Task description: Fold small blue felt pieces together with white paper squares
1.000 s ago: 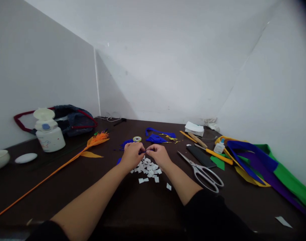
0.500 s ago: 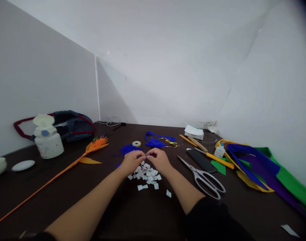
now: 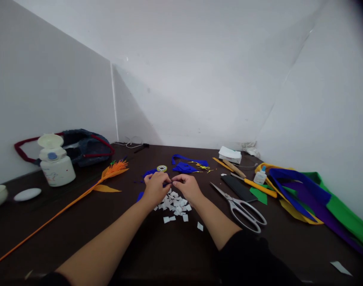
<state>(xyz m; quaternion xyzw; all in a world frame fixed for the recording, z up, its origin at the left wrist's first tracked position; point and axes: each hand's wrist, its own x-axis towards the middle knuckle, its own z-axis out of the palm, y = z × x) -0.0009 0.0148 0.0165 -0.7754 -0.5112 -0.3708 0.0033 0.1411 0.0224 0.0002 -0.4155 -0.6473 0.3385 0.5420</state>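
White paper squares heaped, already cut, on table, just below left hand and right hand. Both grips pinched near closed, tips almost meeting, apparently on a dark-blue sliver, too small to confirm. Orange flower looks finished; sliver doesn't. Blue clippings partly behind left hand. Scissors near right forearm, possible snag.

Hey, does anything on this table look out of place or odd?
Two small things. A lone white scrap lies at the near right, well away from the clustered white pieces. At the left, the bottle stands with its lid open. I see no spill.
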